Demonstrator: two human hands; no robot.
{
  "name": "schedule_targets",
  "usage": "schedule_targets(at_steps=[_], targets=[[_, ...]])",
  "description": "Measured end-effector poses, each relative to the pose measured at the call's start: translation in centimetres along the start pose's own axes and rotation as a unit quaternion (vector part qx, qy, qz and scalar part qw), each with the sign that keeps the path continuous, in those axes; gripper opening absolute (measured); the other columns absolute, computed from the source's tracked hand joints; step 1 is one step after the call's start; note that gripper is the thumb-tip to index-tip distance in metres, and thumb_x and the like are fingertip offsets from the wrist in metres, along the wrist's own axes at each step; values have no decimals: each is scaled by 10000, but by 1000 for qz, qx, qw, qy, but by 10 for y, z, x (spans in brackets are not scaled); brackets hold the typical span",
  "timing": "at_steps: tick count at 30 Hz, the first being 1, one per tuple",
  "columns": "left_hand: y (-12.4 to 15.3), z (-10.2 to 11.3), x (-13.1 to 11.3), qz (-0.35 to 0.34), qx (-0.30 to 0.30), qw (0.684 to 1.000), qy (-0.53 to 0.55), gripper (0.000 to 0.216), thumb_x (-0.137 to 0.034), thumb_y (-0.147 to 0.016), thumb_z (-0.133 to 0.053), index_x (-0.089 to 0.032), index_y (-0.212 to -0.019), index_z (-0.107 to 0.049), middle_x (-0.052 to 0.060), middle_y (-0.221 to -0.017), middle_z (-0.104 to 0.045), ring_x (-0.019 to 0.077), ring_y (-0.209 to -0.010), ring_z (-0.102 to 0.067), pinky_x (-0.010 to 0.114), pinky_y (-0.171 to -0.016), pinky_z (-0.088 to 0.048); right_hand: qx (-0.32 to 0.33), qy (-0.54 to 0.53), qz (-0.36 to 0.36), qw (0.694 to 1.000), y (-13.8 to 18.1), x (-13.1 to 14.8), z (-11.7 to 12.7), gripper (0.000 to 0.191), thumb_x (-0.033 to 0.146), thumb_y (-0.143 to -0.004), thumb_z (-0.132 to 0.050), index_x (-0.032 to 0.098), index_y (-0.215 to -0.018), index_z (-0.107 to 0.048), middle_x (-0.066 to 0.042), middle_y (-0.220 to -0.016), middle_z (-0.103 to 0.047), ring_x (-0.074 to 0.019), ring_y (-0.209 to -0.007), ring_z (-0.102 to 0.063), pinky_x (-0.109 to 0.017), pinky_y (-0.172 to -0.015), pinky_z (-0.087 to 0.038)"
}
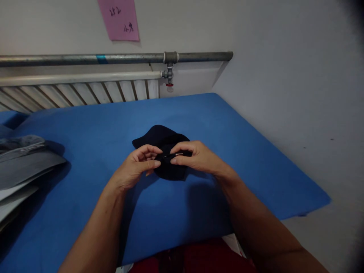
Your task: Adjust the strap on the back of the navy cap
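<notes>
A small piece of dark navy, almost black fabric (pixel 165 140) sits out in the middle of the blue padded worktop (pixel 241 144), rumpled into a rounded shape, and both hands are on its near edge. The left hand (pixel 136 167) has its thumb and fingertips pinched shut on the cloth, the other fingers curled in. The right hand (pixel 196 155) meets it fingertip to fingertip, its grip closed on a thin, pale, pin-like sliver (pixel 178 154) lying across the fabric; what the sliver is, I cannot tell. Both forearms reach in from the bottom of the view. Off to the left, a stack of folded grey cloth (pixel 25 163) rests on the worktop, well apart from the hands. Behind runs a grey metal pipe (pixel 85 59) along the wall, and a pink paper note (pixel 119 19) hangs above it.
</notes>
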State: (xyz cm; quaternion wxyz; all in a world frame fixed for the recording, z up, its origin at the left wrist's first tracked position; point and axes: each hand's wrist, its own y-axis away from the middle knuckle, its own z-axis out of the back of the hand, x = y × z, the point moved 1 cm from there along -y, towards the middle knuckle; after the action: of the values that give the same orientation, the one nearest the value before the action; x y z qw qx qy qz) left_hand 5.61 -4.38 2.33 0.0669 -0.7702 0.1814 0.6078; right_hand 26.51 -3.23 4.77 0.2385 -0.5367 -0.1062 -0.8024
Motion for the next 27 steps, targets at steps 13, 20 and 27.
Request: schedule_targets(at_steps=[13, 20, 27], targets=[[2, -8, 2, 47, -65, 997, 13, 321, -198, -632, -828, -223, -918, -685, -24, -810, -638, 35, -599, -526, 106, -452, -328, -30, 40, 21, 999, -1, 1, -8, 143, 310, -790, -684, 193, -871, -684, 10, -812, -652, -118, -736, -586, -250, -679, -443], [0, -13, 0, 29, -97, 994, 28, 287, -191, -604, -823, -226, -855, -688, -46, -741, -597, 41, -575, -501, 127, -441, -298, -54, 80, 27, 995, -2, 0, -9, 115, 284, -831, -612, 200, -869, -680, 8, -803, -648, -127, -745, -573, -259, -682, -414], [1, -16, -1, 36, -116, 991, 57, 220, -203, -612, -787, -214, -809, -688, -45, -689, -562, 61, -552, -505, 161, -457, -346, -83, 123, 45, 988, -3, -1, -13, 103, 220, -839, -566, 196, -828, -665, 19, -730, -627, -107, -664, -534, -237, -636, -389]])
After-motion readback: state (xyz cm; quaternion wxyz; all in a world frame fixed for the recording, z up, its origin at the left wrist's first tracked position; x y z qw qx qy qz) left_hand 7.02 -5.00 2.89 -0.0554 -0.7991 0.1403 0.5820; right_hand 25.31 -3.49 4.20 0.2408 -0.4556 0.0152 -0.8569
